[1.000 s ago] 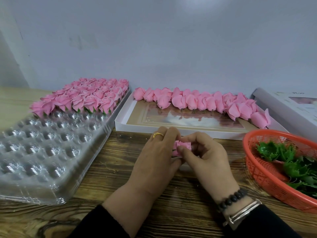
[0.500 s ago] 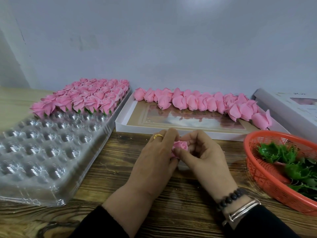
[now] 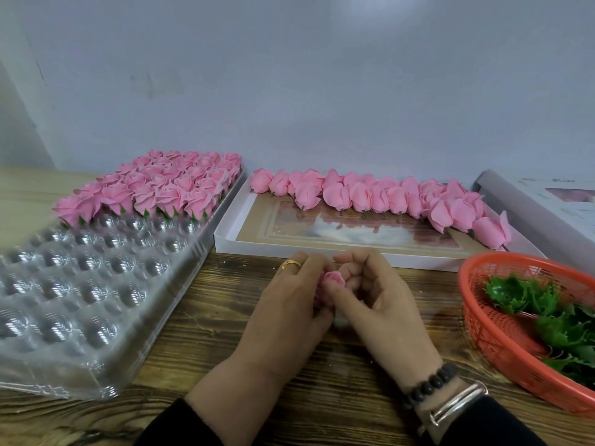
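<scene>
Pinching pink rose [image 3: 332, 278] between left hand [image 3: 289, 304], right hand [image 3: 380, 300], fingers curled round it

Table [image 3: 199, 320]: wood, dark streaked grain, matt and rough-looking, lower half of the frame.
Blister tray [image 3: 74, 284]: clear thin plastic, glossy, glinting domed cells, at left.
Rose heads in tray [image 3: 161, 191]: pink, soft matt petals, foam-like, upper left.
Loose rose heads [image 3: 380, 194]: same matt pink, centre right.
Box lid [image 3: 354, 233]: white card rim, glossy printed base that mirrors the roses.
Basket [image 3: 495, 336]: orange plastic mesh, slight sheen, at right.
Sepals [image 3: 547, 313]: green plastic, smooth.
Ring [image 3: 290, 264]: shiny gold-coloured metal.
Bead bracelet [image 3: 431, 379]: dark, dull beads.
Bangle [image 3: 457, 402]: polished silvery metal.
Wall [image 3: 289, 75]: matt painted surface.
</scene>
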{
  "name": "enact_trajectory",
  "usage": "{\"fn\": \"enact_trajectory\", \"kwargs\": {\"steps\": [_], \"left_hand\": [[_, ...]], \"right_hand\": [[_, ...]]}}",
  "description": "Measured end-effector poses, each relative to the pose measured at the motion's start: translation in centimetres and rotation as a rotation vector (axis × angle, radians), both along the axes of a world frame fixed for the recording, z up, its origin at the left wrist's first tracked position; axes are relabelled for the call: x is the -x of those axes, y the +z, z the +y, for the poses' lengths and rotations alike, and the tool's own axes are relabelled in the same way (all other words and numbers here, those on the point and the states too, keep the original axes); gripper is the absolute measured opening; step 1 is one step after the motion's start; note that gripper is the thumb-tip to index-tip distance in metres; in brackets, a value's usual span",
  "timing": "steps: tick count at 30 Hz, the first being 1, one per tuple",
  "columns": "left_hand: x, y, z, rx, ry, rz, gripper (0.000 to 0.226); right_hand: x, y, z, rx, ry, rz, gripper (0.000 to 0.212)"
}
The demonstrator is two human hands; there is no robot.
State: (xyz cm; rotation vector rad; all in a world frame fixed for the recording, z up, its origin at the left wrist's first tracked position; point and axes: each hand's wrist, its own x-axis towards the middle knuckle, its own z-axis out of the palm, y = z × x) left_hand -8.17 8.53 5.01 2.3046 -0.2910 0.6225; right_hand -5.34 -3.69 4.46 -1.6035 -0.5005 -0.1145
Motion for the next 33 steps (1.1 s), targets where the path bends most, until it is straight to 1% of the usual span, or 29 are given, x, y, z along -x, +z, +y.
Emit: {"fn": "enact_trajectory", "kwargs": {"steps": [3,7,9,11,12,13,17,20,22,24,27,30,33], "left_hand": [[-0.1,0.1,0.1,0.161,0.022,0.024,0.021],[-0.1,0.8,0.7,0.511,0.025,0.114,0.019],[0.0,1.2,1.3,0.682,0.031,0.13,0.019],[0.0,1.8,2.2,0.835,0.069,0.116,0.022],[0.0,2.1,2.9,0.891,0.087,0.107,0.025],[0.0,2.4,3.6,0.92,0.104,0.097,0.028],[-0.3,4.1,7.7,0.845,0.221,0.001,0.019],[-1.0,5.9,13.6,0.678,0.349,-0.135,0.023],[-1.4,6.8,17.7,0.549,0.425,-0.174,0.025],[-1.7,6.8,21.6,0.433,0.54,-0.151,0.026],[-2.3,5.6,26.1,0.358,0.688,-0.093,0.027],[-3.8,3.8,28.5,0.311,0.74,-0.09,0.029],[-5.4,2.3,30.0,0.212,0.777,-0.043,0.027]], "right_hand": [[-0.2,-0.1,-0.4,0.026,-0.062,-0.054,0.023],[-0.8,-0.4,-0.8,0.104,-0.186,-0.079,0.017],[-0.9,-0.7,-0.8,0.144,-0.186,-0.086,0.015],[-0.9,-0.9,-0.9,0.18,-0.175,-0.103,0.007],[-1.0,-1.0,-0.9,0.194,-0.164,-0.103,0.002],[-1.1,-1.2,-1.0,0.213,-0.155,-0.105,0.002],[-1.2,-1.2,-1.1,0.246,-0.137,-0.079,0.008],[-1.2,-1.3,-1.0,0.266,-0.109,-0.054,0.011],[-1.2,-1.3,-0.9,0.277,-0.091,-0.048,0.011],[-1.2,-1.3,-0.8,0.29,-0.074,-0.053,0.014],[-1.1,-1.3,-0.9,0.288,-0.07,-0.045,0.016],[-1.1,-1.3,-0.8,0.282,-0.08,-0.042,0.017],[-1.1,-1.4,-0.8,0.277,-0.081,-0.042,0.018]]}}
